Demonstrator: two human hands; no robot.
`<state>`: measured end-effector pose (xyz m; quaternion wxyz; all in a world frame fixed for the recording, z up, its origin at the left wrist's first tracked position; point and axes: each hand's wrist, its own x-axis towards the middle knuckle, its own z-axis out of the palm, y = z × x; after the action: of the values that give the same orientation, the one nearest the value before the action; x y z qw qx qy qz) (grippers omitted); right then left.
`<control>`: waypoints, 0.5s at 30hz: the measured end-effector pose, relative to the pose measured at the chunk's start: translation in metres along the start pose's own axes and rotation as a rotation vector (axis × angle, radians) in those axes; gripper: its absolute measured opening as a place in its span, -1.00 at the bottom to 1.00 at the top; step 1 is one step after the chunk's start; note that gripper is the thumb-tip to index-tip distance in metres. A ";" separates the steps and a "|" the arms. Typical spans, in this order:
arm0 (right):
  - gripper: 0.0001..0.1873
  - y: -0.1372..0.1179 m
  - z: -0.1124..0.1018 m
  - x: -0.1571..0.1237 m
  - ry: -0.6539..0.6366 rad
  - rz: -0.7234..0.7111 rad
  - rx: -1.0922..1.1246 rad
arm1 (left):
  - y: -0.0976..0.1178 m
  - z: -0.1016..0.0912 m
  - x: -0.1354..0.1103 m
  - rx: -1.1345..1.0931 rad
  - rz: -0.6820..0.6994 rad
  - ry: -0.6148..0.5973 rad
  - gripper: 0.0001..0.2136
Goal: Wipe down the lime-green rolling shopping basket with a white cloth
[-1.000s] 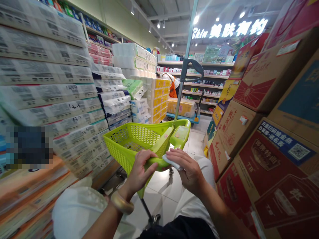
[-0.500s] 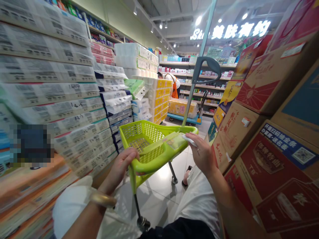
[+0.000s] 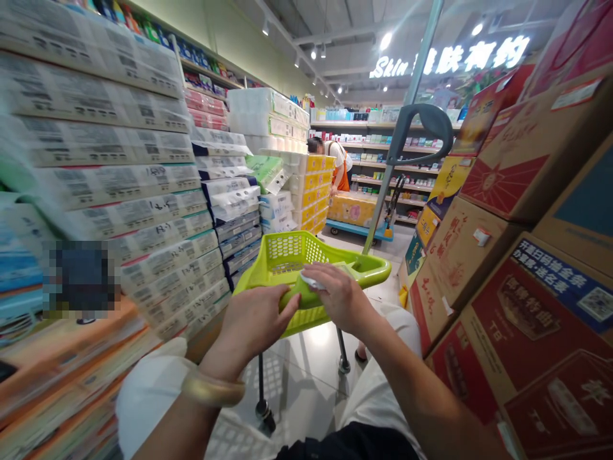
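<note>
A lime-green plastic shopping cart [image 3: 376,275] with a perforated basket stands in front of me, its handle bar toward my body. My left hand [image 3: 253,322] is closed around the left part of the handle, thumb on the near side. On the middle of the handle rests my right hand [image 3: 338,294], fingers curved over a white cloth [image 3: 311,279] pressed against the green plastic. Only an edge of the cloth shows; the palm hides the rest. The two hands are close together. A grey pole with a grey loop grip [image 3: 421,134] rises behind the cart's right end.
Wrapped paper packs [image 3: 110,140] are stacked high on the left, with orange packs [image 3: 96,370] below. Printed cartons [image 3: 512,294] line the right side. Farther back, a person in an orange apron [image 3: 341,176] bends beside a blue trolley [image 3: 354,231] carrying yellow packs.
My right hand has slid left along the handle with the cloth, from the right end to the middle. My left hand has shifted slightly right. The cart has turned a little.
</note>
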<state>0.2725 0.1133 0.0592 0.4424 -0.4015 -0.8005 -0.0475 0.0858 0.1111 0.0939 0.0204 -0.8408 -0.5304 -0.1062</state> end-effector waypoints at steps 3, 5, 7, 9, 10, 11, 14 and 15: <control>-0.68 0.013 -0.010 -0.009 0.044 0.123 -0.059 | -0.009 0.001 0.001 0.001 -0.002 0.003 -0.62; -0.69 0.022 -0.018 -0.017 0.106 0.217 -0.103 | -0.013 0.000 0.000 -0.008 -0.005 0.001 -0.63; -0.70 0.025 -0.023 -0.022 0.153 0.306 -0.145 | -0.013 0.000 -0.003 -0.014 0.001 0.005 -0.64; -0.70 0.020 -0.022 -0.020 0.157 0.358 -0.172 | -0.011 0.001 -0.006 -0.011 0.016 0.021 -0.63; -0.71 0.014 -0.020 -0.017 0.136 0.360 -0.178 | -0.009 0.002 -0.007 -0.009 0.023 0.034 -0.63; -0.71 0.007 -0.017 -0.013 0.098 0.346 -0.178 | -0.008 0.003 -0.009 -0.006 0.029 0.047 -0.63; -0.71 -0.015 -0.007 0.002 -0.057 0.248 -0.137 | -0.006 0.005 -0.013 -0.005 0.050 0.076 -0.63; -0.70 -0.020 -0.005 0.006 -0.099 0.214 -0.113 | -0.006 0.006 -0.014 -0.010 0.056 0.084 -0.63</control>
<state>0.2607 0.1010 0.0725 0.3814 -0.5109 -0.7700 -0.0252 0.0752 0.1022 0.0851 0.0416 -0.8502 -0.5049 -0.1434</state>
